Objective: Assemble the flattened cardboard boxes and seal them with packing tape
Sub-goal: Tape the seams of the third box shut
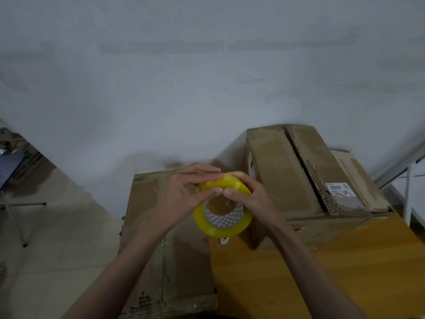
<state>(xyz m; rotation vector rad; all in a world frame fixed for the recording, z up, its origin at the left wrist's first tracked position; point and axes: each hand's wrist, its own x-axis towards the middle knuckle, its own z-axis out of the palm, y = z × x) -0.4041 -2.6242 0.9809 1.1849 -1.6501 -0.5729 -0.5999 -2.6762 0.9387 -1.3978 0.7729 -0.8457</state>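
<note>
A yellow roll of packing tape [222, 223] with a patterned white core is held up in front of me by both hands. My left hand [184, 192] grips its left side, thumb on the outer face. My right hand [248, 194] grips the right side, thumb tip beside the left thumb on the top of the roll. Below the hands stands an assembled cardboard box [161, 249] with a taped centre seam. To the right, a second cardboard box [287, 176] sits on a wooden table, its top flaps meeting along an untaped, torn seam.
The wooden table [345, 272] fills the lower right. A flat cardboard piece [358, 178] lies behind the right box. A metal frame [400, 166] stands at the far right, a folding stand with a grey object [18, 162] at the left. A grey wall lies ahead, tiled floor [57, 249] below.
</note>
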